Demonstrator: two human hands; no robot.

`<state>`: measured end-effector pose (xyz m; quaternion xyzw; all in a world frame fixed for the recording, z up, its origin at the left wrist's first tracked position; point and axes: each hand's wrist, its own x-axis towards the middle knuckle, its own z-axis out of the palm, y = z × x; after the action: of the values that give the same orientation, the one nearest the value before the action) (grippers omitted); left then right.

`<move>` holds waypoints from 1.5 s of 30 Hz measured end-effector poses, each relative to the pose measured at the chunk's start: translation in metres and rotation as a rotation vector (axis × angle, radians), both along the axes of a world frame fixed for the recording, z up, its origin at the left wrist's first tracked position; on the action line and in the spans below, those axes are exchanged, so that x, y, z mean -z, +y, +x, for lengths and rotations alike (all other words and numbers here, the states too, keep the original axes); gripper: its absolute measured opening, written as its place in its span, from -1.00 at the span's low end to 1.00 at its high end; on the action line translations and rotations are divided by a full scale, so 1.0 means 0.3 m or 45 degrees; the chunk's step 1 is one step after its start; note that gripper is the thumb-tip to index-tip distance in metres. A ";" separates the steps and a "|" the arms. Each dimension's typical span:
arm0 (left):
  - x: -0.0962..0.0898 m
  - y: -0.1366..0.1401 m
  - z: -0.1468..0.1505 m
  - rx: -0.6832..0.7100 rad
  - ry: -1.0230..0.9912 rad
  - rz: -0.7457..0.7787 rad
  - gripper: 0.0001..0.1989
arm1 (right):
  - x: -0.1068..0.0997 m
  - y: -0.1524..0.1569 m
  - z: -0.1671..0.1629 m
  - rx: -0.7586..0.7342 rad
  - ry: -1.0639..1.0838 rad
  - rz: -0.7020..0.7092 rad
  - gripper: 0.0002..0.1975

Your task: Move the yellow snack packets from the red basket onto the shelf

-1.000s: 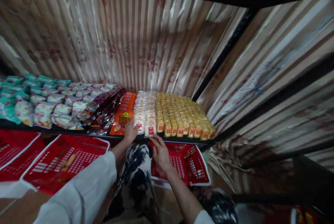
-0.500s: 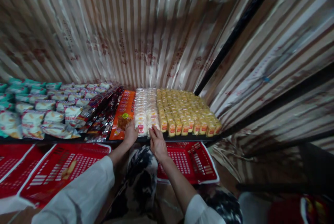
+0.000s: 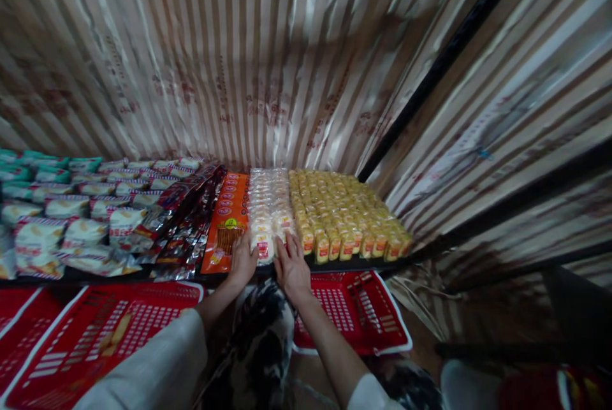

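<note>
Two rows of small white wrapped snack packs [image 3: 262, 231] run back from the front edge of the black shelf [image 3: 356, 266]. My left hand [image 3: 243, 263] rests at the front left of these rows, its fingers stretched out beside the nearest pack and over the edge of a flat orange snack pouch [image 3: 224, 241]. Against the front of the right-hand row lies my right hand [image 3: 293, 270], fingers apart and covering part of the front pack. Neither hand is closed around a pack. Just right of it stand rows of yellow wrapped snack packs [image 3: 349, 219].
Dark shiny packets [image 3: 184, 231] lean left of the orange pouch, with white-and-blue bread bags [image 3: 83, 206] and green bags [image 3: 48, 168] farther left. Red baskets [image 3: 160, 298] stand below the shelf, another red basket [image 3: 329, 308] at right. Striped sheeting [image 3: 229, 65] hangs behind; a dark post [image 3: 430, 85] slants at right.
My right hand's fingers have gone from bunched together at the front white pack to spread against it. My left hand stays beside the row. The view has shifted slightly.
</note>
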<state>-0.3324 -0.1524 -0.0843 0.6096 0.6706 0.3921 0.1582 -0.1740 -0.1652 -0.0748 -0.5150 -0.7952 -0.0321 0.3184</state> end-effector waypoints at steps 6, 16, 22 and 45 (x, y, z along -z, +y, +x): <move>0.005 -0.004 -0.002 0.008 -0.045 0.010 -0.51 | 0.019 0.003 -0.010 0.034 0.092 -0.016 -0.54; 0.002 0.007 0.013 -0.023 -0.084 0.043 -0.52 | 0.053 0.038 -0.014 0.033 0.226 -0.034 -0.56; 0.027 0.013 0.019 -0.049 -0.157 0.070 -0.51 | 0.068 0.039 -0.018 0.032 0.238 0.011 -0.56; 0.001 0.018 -0.019 -0.028 -0.143 -0.052 -0.56 | 0.046 -0.070 0.051 -0.141 0.272 -0.032 -0.57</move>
<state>-0.3382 -0.1470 -0.0846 0.5759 0.6751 0.4138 0.2036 -0.1585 -0.1861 -0.0885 -0.4747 -0.7843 0.0507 0.3961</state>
